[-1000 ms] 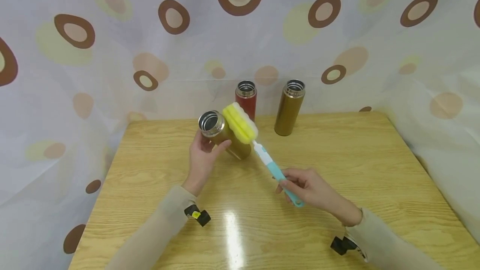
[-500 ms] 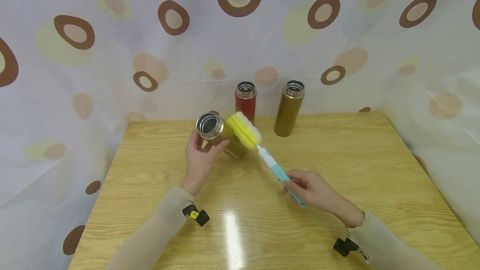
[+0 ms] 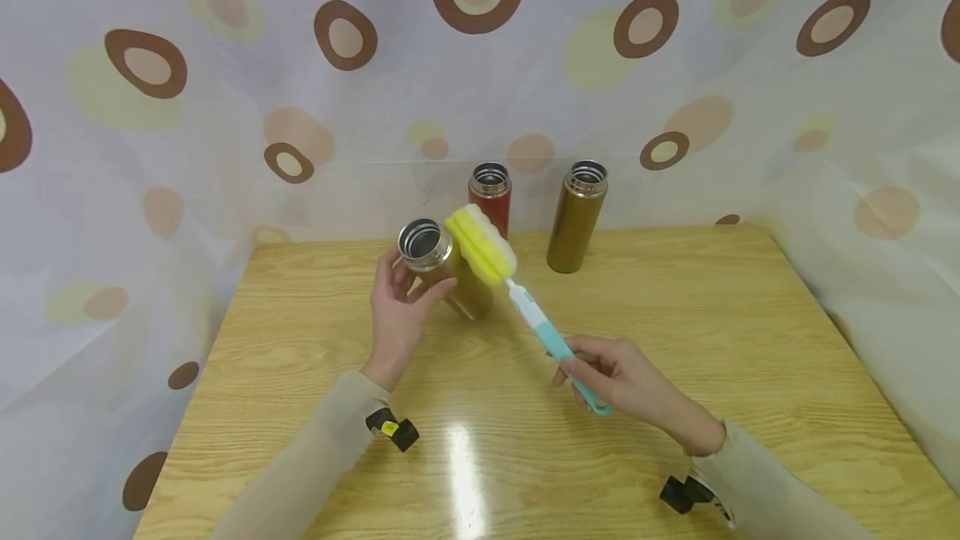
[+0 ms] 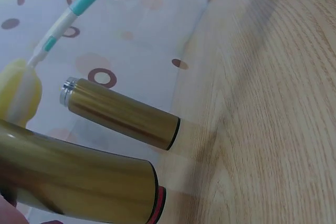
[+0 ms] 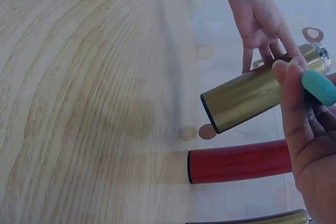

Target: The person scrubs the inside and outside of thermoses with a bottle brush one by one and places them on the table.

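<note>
Wood-grain tabletop (image 3: 292,340) before a wall covering (image 3: 225,190) printed with brown-ringed ovals. The left hand (image 3: 399,315) grasps a tilted, open-mouthed gold flask (image 3: 468,294), its fingers and thumb on opposite sides of the body. The right hand (image 3: 626,375) pinches the turquoise handle (image 3: 553,342) of a bottle brush (image 3: 529,309); its yellow-and-white sponge head (image 3: 482,245) lies beside the flask's shoulder — contact cannot be determined. Behind stand, upright and open-mouthed, a red flask (image 3: 491,213) and a second gold flask (image 3: 576,227).

Red flask (image 3: 498,207), gold flask (image 3: 576,227) on table (image 3: 720,315)
</note>
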The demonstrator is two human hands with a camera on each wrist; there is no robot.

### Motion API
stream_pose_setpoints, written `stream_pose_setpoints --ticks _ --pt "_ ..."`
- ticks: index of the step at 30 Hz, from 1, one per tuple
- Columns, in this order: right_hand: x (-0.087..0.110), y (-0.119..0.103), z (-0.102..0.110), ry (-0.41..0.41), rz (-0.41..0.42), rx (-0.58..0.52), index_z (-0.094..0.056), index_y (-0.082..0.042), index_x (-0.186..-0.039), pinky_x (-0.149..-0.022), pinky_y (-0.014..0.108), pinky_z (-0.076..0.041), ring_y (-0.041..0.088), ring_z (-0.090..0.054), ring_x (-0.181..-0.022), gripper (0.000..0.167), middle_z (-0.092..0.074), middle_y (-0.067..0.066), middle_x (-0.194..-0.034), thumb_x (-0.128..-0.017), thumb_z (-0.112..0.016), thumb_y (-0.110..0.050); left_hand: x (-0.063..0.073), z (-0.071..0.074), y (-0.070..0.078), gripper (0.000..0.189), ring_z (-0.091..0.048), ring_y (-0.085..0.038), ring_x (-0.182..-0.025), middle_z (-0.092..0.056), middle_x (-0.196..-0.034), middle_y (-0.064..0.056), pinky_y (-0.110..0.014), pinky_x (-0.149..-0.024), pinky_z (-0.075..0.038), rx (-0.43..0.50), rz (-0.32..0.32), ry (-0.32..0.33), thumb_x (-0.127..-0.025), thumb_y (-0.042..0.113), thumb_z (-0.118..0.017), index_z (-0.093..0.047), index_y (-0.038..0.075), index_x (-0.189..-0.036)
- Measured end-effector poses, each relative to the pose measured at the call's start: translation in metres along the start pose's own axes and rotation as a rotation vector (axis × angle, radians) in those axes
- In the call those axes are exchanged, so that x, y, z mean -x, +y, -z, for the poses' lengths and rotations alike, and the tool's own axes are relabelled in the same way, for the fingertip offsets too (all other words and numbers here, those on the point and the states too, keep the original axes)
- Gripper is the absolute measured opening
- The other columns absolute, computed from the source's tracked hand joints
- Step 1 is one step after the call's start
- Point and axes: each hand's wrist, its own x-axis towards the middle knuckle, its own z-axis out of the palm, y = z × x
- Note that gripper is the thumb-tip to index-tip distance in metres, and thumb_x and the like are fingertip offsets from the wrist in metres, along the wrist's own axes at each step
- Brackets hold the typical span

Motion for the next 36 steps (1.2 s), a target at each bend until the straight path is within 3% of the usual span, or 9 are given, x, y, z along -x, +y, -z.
stream_pose_setpoints --ticks 7,13,18,23,31,36 --pt "-0.001 0.0 -0.003 0.0 0.016 0.001 -0.068 -0.001 -0.111 -0.039 0.024 -0.045 0.02 -0.058 -0.052 0.025 -0.066 0.013 -0.072 -0.104 -0.048 0.012 -0.001 -0.002 0.0 0.072 -0.047 -0.021 -0.143 -0.053 -0.149 -0.008 -0.047 -0.11 -0.05 -0.018 -0.023 -0.007 -0.086 -0.008 -0.079 -0.049 0.005 -0.15" --pt "0.0 0.003 -0.005 -0.006 0.0 0.027 -0.067 -0.001 -0.114 -0.04 0.026 -0.048 0.017 -0.061 -0.055 0.024 -0.072 0.006 -0.083 -0.104 -0.049 0.011 0.0 -0.003 -0.001 0.075 -0.047 -0.019 -0.143 -0.054 -0.149 -0.006 -0.043 -0.111 -0.049 -0.039 -0.004 -0.016 -0.086 -0.004 -0.082 -0.049 0.008 -0.152" --pt "0.001 0.004 -0.004 -0.009 -0.037 0.048 -0.068 -0.002 -0.113 -0.041 0.026 -0.048 0.015 -0.061 -0.055 0.022 -0.072 0.003 -0.082 -0.105 -0.05 0.008 -0.002 -0.005 0.0 0.075 -0.049 -0.018 -0.141 -0.055 -0.146 -0.004 -0.042 -0.11 -0.05 -0.045 0.002 0.01 -0.084 -0.002 -0.084 -0.049 0.009 -0.15" --pt "0.003 0.004 -0.004 0.001 -0.121 0.081 -0.069 0.0 -0.114 -0.041 0.024 -0.047 0.014 -0.061 -0.055 0.019 -0.074 0.003 -0.085 -0.106 -0.052 0.005 -0.003 -0.002 0.003 0.075 -0.051 -0.021 -0.139 -0.055 -0.144 -0.006 -0.044 -0.112 -0.048 -0.023 0.0 0.029 -0.083 -0.004 -0.083 -0.05 0.007 -0.149" --pt "0.008 0.011 -0.002 -0.003 -0.307 0.132 -0.067 0.008 -0.118 -0.044 0.023 -0.047 0.013 -0.061 -0.055 0.021 -0.074 0.018 -0.087 -0.107 -0.054 -0.004 -0.004 0.004 0.005 0.073 -0.059 -0.026 -0.132 -0.058 -0.141 -0.007 -0.034 -0.11 -0.049 -0.009 -0.002 0.042 -0.084 -0.003 -0.082 -0.051 0.007 -0.148" --pt "0.01 0.016 -0.001 -0.021 -0.362 0.153 -0.066 0.008 -0.117 -0.042 0.02 -0.042 0.007 -0.056 -0.052 0.022 -0.073 0.015 -0.081 -0.108 -0.053 -0.007 -0.005 0.005 0.006 0.072 -0.06 -0.028 -0.129 -0.057 -0.139 -0.007 -0.038 -0.108 -0.052 0.028 -0.005 0.039 -0.083 -0.007 -0.081 -0.05 0.007 -0.147"
